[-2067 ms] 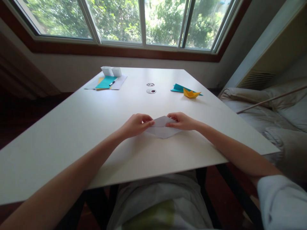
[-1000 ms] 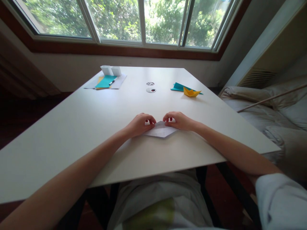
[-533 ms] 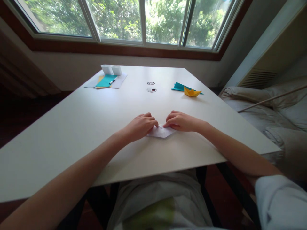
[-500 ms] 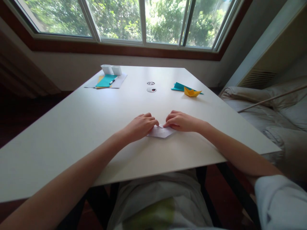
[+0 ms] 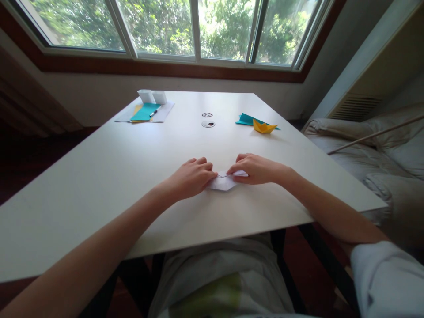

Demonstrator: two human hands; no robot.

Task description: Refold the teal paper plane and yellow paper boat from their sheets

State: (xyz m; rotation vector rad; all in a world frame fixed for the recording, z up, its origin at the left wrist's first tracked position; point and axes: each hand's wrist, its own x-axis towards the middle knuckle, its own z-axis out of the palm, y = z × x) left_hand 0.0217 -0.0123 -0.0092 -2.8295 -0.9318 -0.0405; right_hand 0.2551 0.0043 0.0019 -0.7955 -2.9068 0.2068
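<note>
A folded white paper (image 5: 224,183) lay flat on the tabletop (image 5: 109,176), in the middle of its width and not far from the near edge. The person's left hand (image 5: 190,177) rested on the paper's left end, fingers curled and fingertips pressing down on it. The right hand (image 5: 255,168) lay on the right end, thumb and forefinger nipping the paper's upper edge while the other fingers bent over it. The two hands sat close together with only a small stretch of paper showing between and below them, which looked like the hold one uses to pin a sheet flat and sharpen a crease against a hard surface.

Well apart from this, near the far right edge, a yellow paper boat (image 5: 264,127) stood touching a teal folded shape (image 5: 245,119) behind it; both seemed set aside out of the way of the hands. Near the far left corner a stack of sheets (image 5: 145,112), teal on top with a pen (image 5: 154,113) lying across it, sat just in front of two small white boxes (image 5: 153,96). Two round holes (image 5: 208,120) marked the tabletop between these groups. Beyond the far edge ran a wide window (image 5: 185,26).
</note>
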